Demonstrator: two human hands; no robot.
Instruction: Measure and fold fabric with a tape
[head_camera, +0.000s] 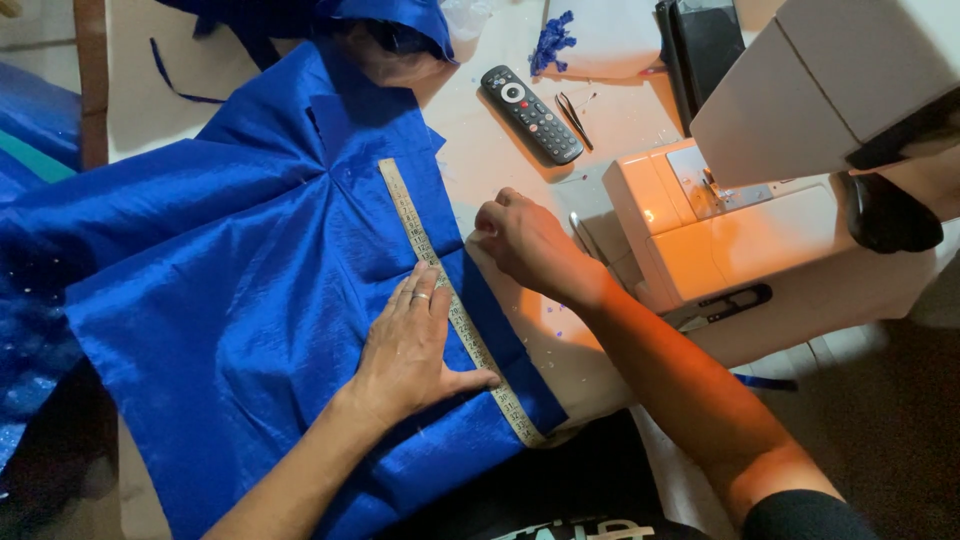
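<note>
My left grip (410, 345) is released: the palm lies flat, fingers spread, pressing the blue fabric (240, 270) down onto the counter (490, 150), with the thumb stretched out to touch the measuring tape (455, 310). A ring shows on one finger. My right grip (525, 240) is clenched into a loose fist just beside the tape's upper half, near the fabric's right edge; I cannot tell whether it pinches anything inside the fist.

I see no containers in view, only loose things lying on the counter. The tape runs diagonally from near the fabric's folded centre down to the near edge, where its end hangs just past the cloth. The fabric covers most of the left and middle of the counter, pleated toward a point near the top of the tape, and more blue cloth is bunched at the far edge.

To the right, a white sewing machine (740, 230) stands close to my right grip, so that side is tight. Beyond it, a black remote control (532, 113) and a pair of tweezers (573, 112) lie side by side on bare counter, well apart from both grips. A scrap of blue fabric trimmings (552, 42) sits further back. The open room is the pale strip between fabric and remote.
</note>
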